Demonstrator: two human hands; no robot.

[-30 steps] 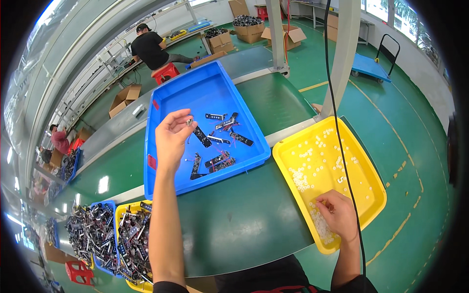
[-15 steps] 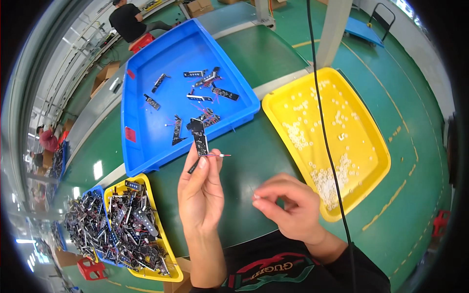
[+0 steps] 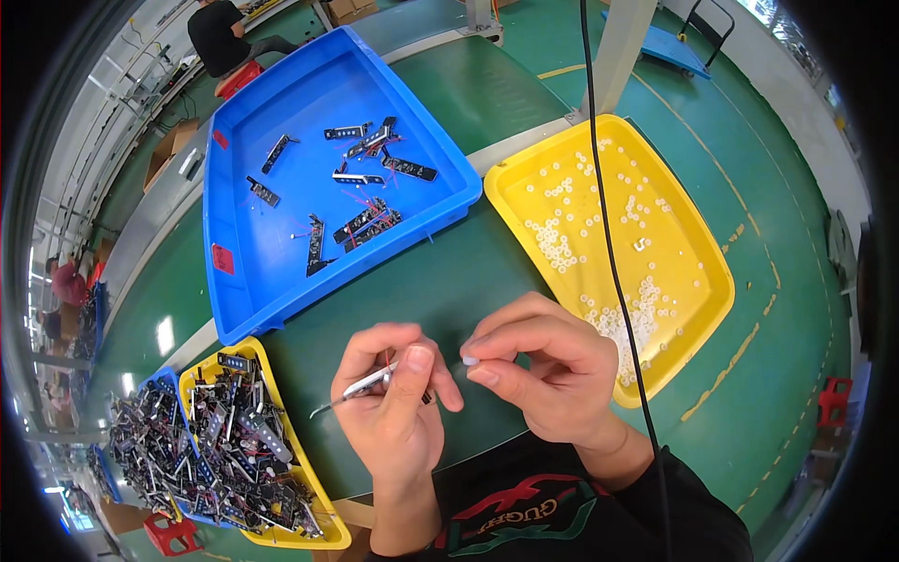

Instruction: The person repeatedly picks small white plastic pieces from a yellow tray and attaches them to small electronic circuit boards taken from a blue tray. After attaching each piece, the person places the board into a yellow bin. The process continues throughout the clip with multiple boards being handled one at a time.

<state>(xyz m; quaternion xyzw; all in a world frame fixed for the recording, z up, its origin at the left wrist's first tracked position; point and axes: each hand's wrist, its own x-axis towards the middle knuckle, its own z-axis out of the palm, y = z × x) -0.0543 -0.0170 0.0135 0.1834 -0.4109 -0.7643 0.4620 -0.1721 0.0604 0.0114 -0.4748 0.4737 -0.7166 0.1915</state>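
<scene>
My left hand [image 3: 398,398] is closed around a small circuit board assembly [image 3: 367,382], most of it hidden by the fingers, with a thin end sticking out to the left. Beside it on the right, my right hand [image 3: 548,365] pinches a small white ring [image 3: 469,361] between thumb and forefinger. The two hands are close together but apart. Similar white rings lie scattered and heaped in the yellow tray [image 3: 721,290] at the right. Several like assemblies with thin red wires lie in the big blue tray [image 3: 281,206] ahead.
At the left, a yellow bin [image 3: 332,525] and a blue bin beside it are heaped with assemblies. A black cable [image 3: 607,206] hangs down across the right tray. Behind it stands a pale post [image 3: 613,66]. A seated person [image 3: 225,37] is far left.
My left hand has lowered and tipped the assembly from upright to nearly lying flat. My right hand has moved up and left, bringing the white ring closer to it. The view has shifted slightly.
</scene>
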